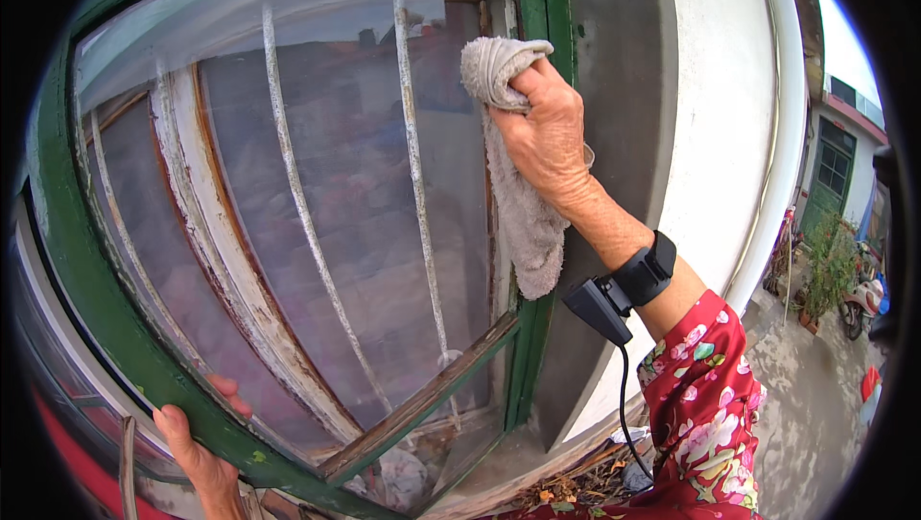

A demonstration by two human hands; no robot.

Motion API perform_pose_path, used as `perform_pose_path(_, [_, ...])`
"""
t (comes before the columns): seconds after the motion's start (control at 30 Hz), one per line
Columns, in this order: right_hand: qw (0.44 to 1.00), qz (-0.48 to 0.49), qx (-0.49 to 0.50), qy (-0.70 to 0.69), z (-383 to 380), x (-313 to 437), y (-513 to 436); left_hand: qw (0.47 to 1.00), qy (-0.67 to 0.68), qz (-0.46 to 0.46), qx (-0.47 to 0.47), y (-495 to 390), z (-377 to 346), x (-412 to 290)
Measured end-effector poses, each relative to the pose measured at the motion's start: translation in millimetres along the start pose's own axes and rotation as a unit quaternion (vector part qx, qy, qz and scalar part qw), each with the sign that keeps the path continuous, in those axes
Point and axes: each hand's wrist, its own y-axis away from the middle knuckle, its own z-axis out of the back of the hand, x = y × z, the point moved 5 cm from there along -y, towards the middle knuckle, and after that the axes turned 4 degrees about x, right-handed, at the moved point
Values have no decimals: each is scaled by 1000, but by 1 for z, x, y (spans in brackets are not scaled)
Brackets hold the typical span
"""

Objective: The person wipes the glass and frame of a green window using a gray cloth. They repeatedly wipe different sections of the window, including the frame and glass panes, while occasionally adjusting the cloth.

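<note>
A bunched beige terry cloth (529, 232) is gripped in my right hand (550, 121). The upper part of the cloth lies at the right edge of a window pane (352, 182), and its loose end hangs down beside the green wooden frame (536, 2). Low on the left, my left hand (198, 466) grips the sash's green stile (180, 405), thumb on the near side. Its fingertips show through the glass behind. White-flaked metal bars (295, 167) and a peeling white wooden post (230, 282) stand beyond the pane.
A worn wooden crossbar (432, 398) spans the lower sash. To the right are a white wall (709, 88) and a pale pipe (788, 103). Dry debris (590, 477) lies below. Farther off stand a potted plant (827, 268) and a scooter (863, 300).
</note>
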Motion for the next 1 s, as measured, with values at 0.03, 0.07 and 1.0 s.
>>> perform_pose_path(0.03, [1000,6,9,-7,-1,7,8,1000,1,1,9,0,0,0])
perform_pose_path(0.07, [1000,17,23,-12,-2,15,19,1000,1,-4,15,-1,0,0])
perform_pose_path(1.0, [955,-224,95,-170,-21,55,121,999,28,22,38,-15,3,11])
